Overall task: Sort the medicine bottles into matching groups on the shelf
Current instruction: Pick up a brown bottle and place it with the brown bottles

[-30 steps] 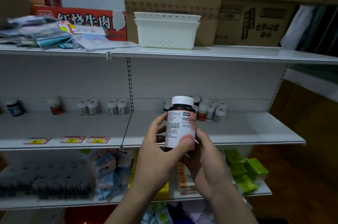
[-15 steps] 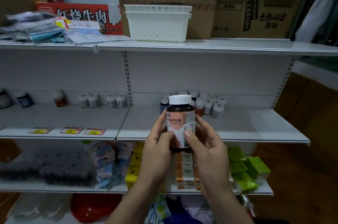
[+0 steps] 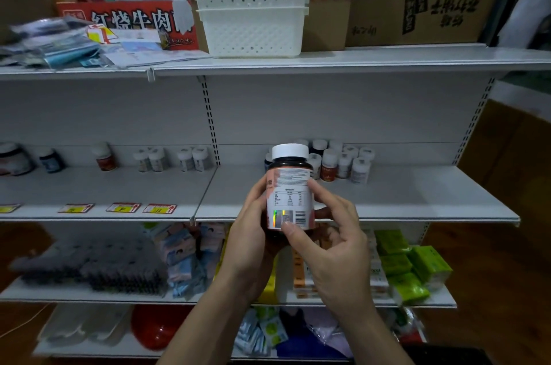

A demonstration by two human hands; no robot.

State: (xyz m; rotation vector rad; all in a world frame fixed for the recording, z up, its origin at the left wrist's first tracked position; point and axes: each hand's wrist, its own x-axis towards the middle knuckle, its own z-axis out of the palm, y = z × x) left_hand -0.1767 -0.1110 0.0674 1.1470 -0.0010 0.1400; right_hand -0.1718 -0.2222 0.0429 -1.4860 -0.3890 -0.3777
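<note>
Head view: both hands hold one bottle [image 3: 290,195] upright just in front of the middle shelf [image 3: 417,200] edge. Its long axis is vertical, with the white cap [image 3: 290,151] on top. The left hand [image 3: 247,245] wraps the bottle's left side with curled fingers. The right hand [image 3: 334,245] grips the right side, its thumb pressed on the lower label beside the barcode [image 3: 299,218]. The label's back panel — fine print, a small table, the barcode — faces the camera.

Half a second ago the pink-and-white front of the label faced this way, so the bottle has been turned about its vertical axis while staying upright. The hands sit at much the same height as before.

Just beyond the right hand's fingers, a cluster of small bottles [image 3: 329,163] stands at the back of the shelf. Well to the left of the left hand, more bottles [image 3: 156,159] stand in pairs along the back. High above both hands, a white basket [image 3: 253,28] sits on the top shelf [image 3: 387,59].
</note>
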